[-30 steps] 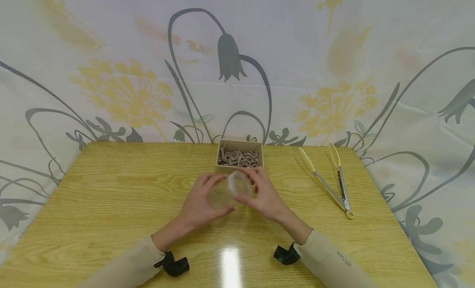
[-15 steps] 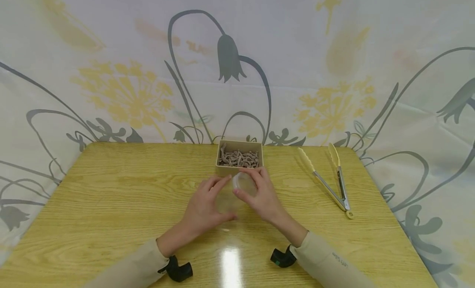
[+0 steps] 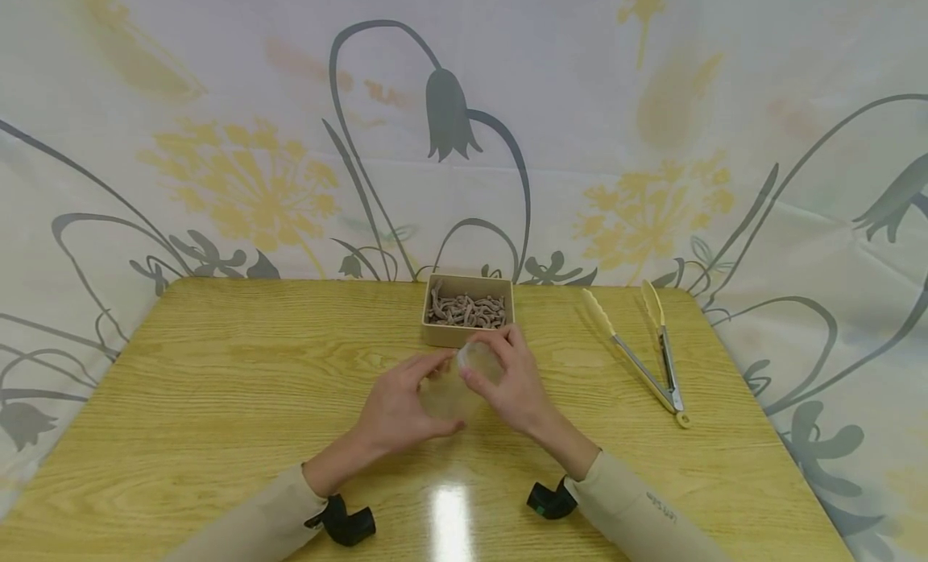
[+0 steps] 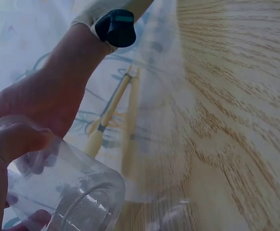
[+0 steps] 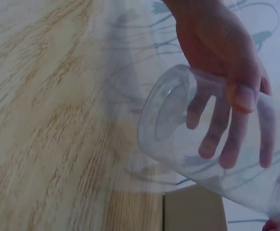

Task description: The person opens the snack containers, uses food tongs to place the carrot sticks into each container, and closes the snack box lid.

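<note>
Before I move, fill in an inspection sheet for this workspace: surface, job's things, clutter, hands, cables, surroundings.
Surface: wood-grain table, with a bright glare patch near its front edge.
Job's things: clear jar, held tilted between both hands; nothing seen inside; cannot tell whether it is lidded.
Clutter: box of greyish-brown strips just beyond the hands; tongs lying spread open to the person's right.
Hands: left hand grips the jar's body; right hand holds its other end. A black device sits at each cuff.
Cables: nothing seen.
Surroundings: floral backdrop behind the table.
</note>
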Demonstrator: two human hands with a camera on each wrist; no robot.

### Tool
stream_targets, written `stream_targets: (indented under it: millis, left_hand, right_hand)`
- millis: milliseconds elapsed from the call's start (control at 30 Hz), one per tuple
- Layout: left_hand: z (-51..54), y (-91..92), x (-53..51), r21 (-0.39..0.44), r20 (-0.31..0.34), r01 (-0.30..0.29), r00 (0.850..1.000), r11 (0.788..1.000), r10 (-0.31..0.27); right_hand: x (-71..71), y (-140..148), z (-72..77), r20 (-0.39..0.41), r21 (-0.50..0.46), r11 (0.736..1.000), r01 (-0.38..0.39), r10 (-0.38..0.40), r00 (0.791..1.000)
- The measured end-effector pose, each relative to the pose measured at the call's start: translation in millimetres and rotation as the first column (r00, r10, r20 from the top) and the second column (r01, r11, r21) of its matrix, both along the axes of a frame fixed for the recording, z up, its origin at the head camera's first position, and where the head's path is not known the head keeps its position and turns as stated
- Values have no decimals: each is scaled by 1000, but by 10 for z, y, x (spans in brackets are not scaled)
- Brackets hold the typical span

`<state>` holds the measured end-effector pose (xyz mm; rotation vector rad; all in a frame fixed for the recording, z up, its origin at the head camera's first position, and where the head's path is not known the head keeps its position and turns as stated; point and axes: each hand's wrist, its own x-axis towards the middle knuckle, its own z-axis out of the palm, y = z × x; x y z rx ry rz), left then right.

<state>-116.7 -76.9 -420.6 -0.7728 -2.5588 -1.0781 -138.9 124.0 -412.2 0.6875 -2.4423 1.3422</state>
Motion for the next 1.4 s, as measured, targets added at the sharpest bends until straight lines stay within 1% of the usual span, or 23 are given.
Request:
stream_targets:
  millis: [67,167,267,300,433,533,567,633,700,767,833,867,900,933,1000,1100,1167,1267,1333,1400]
  left_hand:
    - [-2,-3,2,18,27,8,1000,1000,-9]
    - [-3,3,18,42,71,10,997,999,-13]
    - [-11,29,34,17,86,2,996,1000,-4]
    - [-5,41,42,1,87,-1,996,1000,1]
    - [3,89,54,-57,29,-20,999,998,22]
    - [2,103,54,-49,2,-30,1000,998,30]
    - [3,102,56,-39,9,-29,1000,999,30]
    - [6,95,63,-8,50,-17,999,1000,18]
    - [10,86,75,39,124,9,992,999,-14]
    - [15,76,92,89,212,38,976,995,-56]
    - [21,69,110,122,284,54,955,991,-87]
    - [27,67,117,127,305,59,948,990,-96]
    - [34,67,122,120,312,59,945,991,-94]
    - [39,63,128,109,308,60,947,992,-91]
    - [50,57,129,82,272,54,959,995,-74]
    - [56,44,119,32,184,39,982,999,-44]
    - [56,37,105,8,129,32,991,999,-33]
    - [51,29,83,-33,54,16,998,999,-14]
    - [44,25,68,-57,7,2,1000,998,-2]
    - [32,23,51,-85,-35,-17,999,996,14]
  right_hand:
    - [-8,3,1,-29,7,1000,-10,10,1000]
    - [-19,5,6,-37,19,1000,-14,15,999]
    - [-21,4,14,-21,31,1000,1,0,1000]
    - [-21,2,17,-16,36,999,9,-8,1000]
    - [-5,-20,40,-17,54,998,44,-43,999]
    - [-8,-32,43,-52,52,997,48,-45,998]
    - [-13,-31,38,-66,50,998,46,-43,997]
    - [-25,-21,35,-99,51,998,26,-20,995]
    - [-38,-4,38,-128,53,998,-16,22,992]
    - [-58,26,41,-161,52,995,-82,89,983]
    - [-81,58,46,-196,50,987,-156,163,967]
    - [-90,74,52,-207,50,981,-189,195,959]
    - [-98,90,60,-213,47,974,-222,227,950]
    - [-103,104,70,-214,50,967,-248,253,944]
    - [-108,129,93,-199,58,958,-280,286,937]
    - [-98,169,136,-134,83,953,-291,300,944]
    - [-85,197,165,-83,104,954,-283,292,953]
    - [-66,227,195,-22,128,956,-265,270,963]
    - [-48,235,207,12,138,960,-242,243,970]
    - [-29,230,212,47,158,966,-203,198,979]
